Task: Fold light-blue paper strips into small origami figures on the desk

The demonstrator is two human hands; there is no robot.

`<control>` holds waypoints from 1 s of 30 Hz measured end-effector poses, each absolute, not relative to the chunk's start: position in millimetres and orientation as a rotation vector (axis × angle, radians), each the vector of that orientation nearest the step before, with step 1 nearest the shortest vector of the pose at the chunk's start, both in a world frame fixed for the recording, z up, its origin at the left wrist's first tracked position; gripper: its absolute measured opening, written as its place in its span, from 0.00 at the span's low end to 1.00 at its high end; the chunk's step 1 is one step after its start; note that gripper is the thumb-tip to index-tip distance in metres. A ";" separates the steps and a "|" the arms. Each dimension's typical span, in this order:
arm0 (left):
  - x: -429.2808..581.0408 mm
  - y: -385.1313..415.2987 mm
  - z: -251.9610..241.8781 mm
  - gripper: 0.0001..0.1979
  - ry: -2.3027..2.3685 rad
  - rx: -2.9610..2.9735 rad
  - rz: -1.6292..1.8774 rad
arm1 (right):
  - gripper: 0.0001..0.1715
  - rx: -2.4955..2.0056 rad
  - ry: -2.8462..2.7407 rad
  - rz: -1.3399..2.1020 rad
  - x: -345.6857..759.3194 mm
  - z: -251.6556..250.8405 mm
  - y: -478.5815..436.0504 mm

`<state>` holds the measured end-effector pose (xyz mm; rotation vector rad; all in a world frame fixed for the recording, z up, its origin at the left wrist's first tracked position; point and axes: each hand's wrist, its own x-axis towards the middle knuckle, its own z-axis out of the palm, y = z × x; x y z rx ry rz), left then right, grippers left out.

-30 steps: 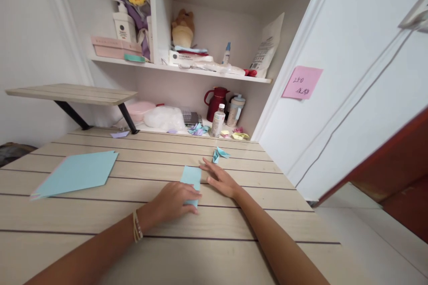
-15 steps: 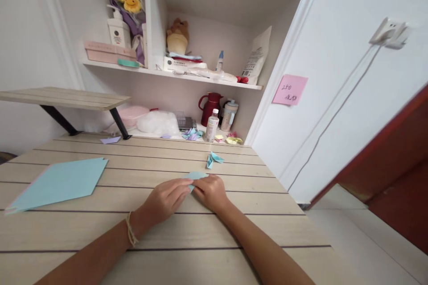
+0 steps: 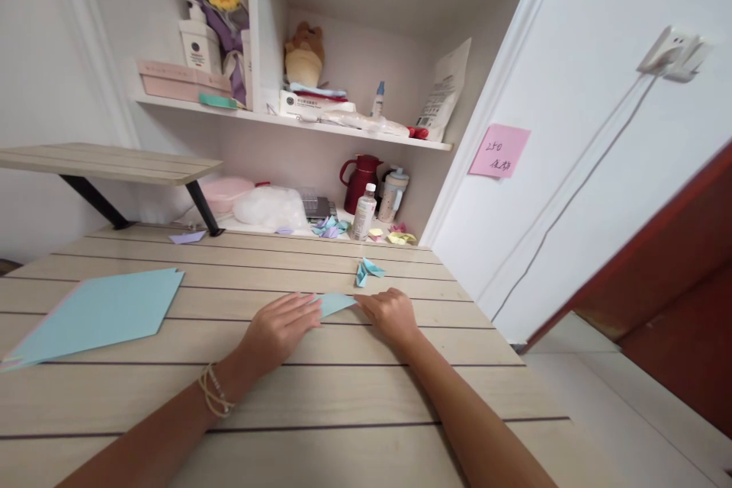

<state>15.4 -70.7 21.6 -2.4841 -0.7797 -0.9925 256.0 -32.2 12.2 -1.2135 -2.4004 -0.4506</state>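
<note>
A folded piece of light-blue paper (image 3: 336, 303) lies on the wooden table between my two hands. My left hand (image 3: 284, 326) rests flat over its left end, fingers stretched out side by side. At the right end, the closed fingers of my right hand (image 3: 390, 313) pinch the paper's tip. Just beyond, a small folded blue paper piece (image 3: 369, 271) sits on the table. To the left is a stack of light-blue paper sheets (image 3: 108, 313) with pinkish edges showing.
A raised wooden stand (image 3: 108, 162) on black legs is at the back left, with a purple paper piece (image 3: 187, 237) near it. Along the back stand a bottle (image 3: 364, 213), a red jug (image 3: 360, 183) and a cup (image 3: 393, 194), beside colourful folded papers (image 3: 330, 227).
My hands have moved apart along the paper, the right one rightward, the left slightly left. More of the paper's middle shows between them. My left fingers now lie flatter.
</note>
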 end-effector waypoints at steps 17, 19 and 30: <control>12.5 -65.5 18.8 0.20 -0.844 -2.681 -1.314 | 0.12 -0.868 -1.702 0.776 211.9 3.7 -44.2; 13.3 -63.7 16.6 0.19 -1.076 -2.724 -1.499 | 0.11 -0.861 -1.591 0.900 215.7 2.6 -41.6; 17.3 -53.9 3.3 0.13 -1.805 -2.795 -2.496 | 0.10 -0.801 -1.521 1.179 210.0 1.5 -44.6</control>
